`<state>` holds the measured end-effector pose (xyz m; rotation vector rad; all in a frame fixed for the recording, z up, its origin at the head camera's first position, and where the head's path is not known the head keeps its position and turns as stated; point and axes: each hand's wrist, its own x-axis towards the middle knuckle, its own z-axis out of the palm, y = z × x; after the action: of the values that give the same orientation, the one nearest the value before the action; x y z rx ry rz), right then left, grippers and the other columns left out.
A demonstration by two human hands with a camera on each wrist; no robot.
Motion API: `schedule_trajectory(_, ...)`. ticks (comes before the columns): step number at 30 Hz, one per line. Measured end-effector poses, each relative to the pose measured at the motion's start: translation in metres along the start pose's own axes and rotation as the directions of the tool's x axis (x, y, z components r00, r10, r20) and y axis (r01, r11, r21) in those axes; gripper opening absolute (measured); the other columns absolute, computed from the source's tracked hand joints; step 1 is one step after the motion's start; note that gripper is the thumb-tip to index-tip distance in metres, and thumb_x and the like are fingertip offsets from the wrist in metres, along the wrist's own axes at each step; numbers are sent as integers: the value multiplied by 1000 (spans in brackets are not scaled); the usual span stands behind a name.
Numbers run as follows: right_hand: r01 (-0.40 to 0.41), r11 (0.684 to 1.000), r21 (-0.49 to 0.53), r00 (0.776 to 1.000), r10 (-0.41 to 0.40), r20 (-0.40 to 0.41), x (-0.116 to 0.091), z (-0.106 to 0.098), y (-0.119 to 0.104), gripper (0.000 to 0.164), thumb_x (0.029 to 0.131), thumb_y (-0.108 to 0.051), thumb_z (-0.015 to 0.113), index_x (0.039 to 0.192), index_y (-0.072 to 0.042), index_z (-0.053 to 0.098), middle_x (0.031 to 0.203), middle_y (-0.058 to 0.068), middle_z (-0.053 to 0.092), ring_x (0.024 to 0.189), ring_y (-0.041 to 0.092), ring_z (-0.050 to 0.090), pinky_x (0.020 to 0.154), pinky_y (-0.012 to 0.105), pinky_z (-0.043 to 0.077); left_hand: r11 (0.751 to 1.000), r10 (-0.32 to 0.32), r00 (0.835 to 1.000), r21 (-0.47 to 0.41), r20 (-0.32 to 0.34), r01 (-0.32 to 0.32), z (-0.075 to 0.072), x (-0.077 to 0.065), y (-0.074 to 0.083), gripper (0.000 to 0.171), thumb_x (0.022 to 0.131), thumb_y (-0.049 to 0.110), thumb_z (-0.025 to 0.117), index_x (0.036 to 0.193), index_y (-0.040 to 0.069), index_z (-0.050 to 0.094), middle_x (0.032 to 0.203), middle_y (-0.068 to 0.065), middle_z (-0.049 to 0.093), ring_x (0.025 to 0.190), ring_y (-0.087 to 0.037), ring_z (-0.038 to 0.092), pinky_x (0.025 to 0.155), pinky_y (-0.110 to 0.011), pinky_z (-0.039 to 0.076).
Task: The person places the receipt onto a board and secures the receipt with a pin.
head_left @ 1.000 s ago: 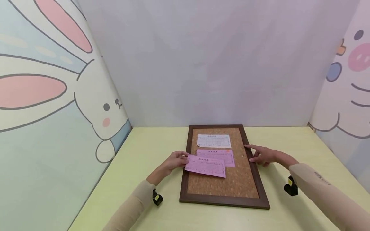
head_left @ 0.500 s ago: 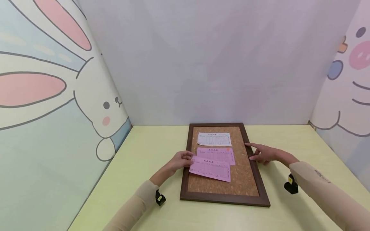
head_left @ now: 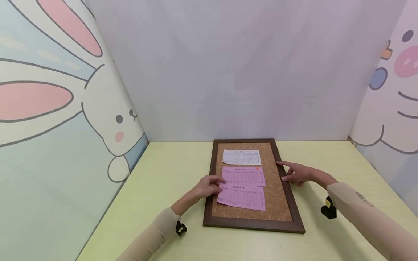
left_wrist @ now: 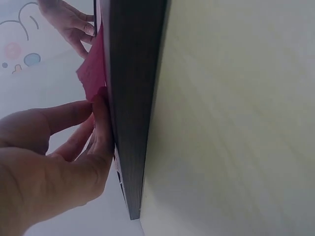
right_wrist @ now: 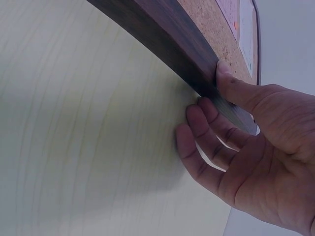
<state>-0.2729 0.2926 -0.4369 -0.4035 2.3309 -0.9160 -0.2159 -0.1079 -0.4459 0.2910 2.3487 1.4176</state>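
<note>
My left hand (head_left: 207, 186) pinches the left edge of a pink printed form (head_left: 243, 198) between thumb and fingers. In the left wrist view that form (left_wrist: 93, 73) bends up beside the dark frame. It lies low on a cork board (head_left: 277, 206), its top edge meeting a second pink form (head_left: 243, 175) with an orange mark. Higher up is a white printed form (head_left: 241, 157). At the board's right side my right hand (head_left: 297, 173) grips the brown wooden frame (right_wrist: 177, 39): the thumb presses its top face, and curled fingers touch its outer side.
The board lies on a pale yellow table (head_left: 173, 163), near the back wall (head_left: 241, 72). Cartoon-painted panels, one with a rabbit (head_left: 111, 108), stand left and right. A black wrist camera (head_left: 328, 208) hangs at the right sleeve, another (head_left: 180, 228) at the left.
My left hand has moved right and toward me with the lower pink form, which now overlaps the upper one less and lies straighter. The right hand has stayed on the frame.
</note>
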Motion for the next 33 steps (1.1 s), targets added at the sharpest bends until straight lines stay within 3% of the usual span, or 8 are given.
schedule_trajectory(7, 4, 1000, 13, 1000, -4, 1, 0, 0, 3, 79, 101, -18, 64, 160, 2, 15, 88, 8, 53, 73, 18, 50, 61, 34, 46, 991, 69, 997, 112, 23, -71, 5, -6, 1, 27, 89, 1, 74, 116, 1, 72, 98, -12, 72, 75, -8, 59, 64, -20, 47)
schedule_trajectory(13, 15, 1000, 19, 1000, -15, -4, -1, 0, 5, 80, 101, -19, 65, 160, 2, 15, 89, 10, 55, 73, 19, 50, 61, 34, 45, 974, 112, 991, 191, 78, -125, 2, -7, 5, 34, 86, 4, 80, 118, 2, 71, 100, -13, 70, 83, -12, 59, 68, -20, 48)
schedule_trajectory(17, 77, 997, 18, 997, -77, -11, 0, -6, 6, 77, 100, -17, 66, 158, 7, 20, 92, 11, 63, 75, 19, 56, 62, 35, 49, 964, 144, 983, 210, 116, -166, -1, -9, 3, 41, 82, 2, 83, 121, 1, 71, 102, -15, 64, 88, -16, 58, 71, -21, 47)
schedule_trajectory(23, 155, 988, 10, 975, -151, -160, -10, -34, 19, 55, 104, -11, 58, 147, 16, 37, 105, 23, 73, 83, 18, 71, 68, 32, 59, 948, 194, 974, 233, 114, -216, 2, -12, -2, 41, 79, 0, 84, 119, -2, 72, 106, -17, 54, 89, -15, 55, 70, -16, 48)
schedule_trajectory(28, 113, 993, -40, 946, -120, -301, -23, -52, 36, 42, 106, -10, 53, 138, 17, 51, 107, 26, 73, 81, 9, 71, 68, 27, 58, 945, 201, 976, 246, 87, -216, 4, -12, -3, 39, 77, -1, 85, 114, -2, 73, 106, -16, 52, 88, -15, 56, 69, -15, 48)
schedule_trajectory(33, 61, 996, -71, 947, -80, -310, -25, -50, 50, 37, 104, -14, 59, 126, 15, 62, 100, 21, 75, 79, 10, 69, 65, 27, 57, 941, 199, 978, 268, 58, -207, 5, -11, -2, 39, 75, 0, 88, 112, -1, 73, 105, -14, 51, 90, -18, 57, 70, -16, 49)
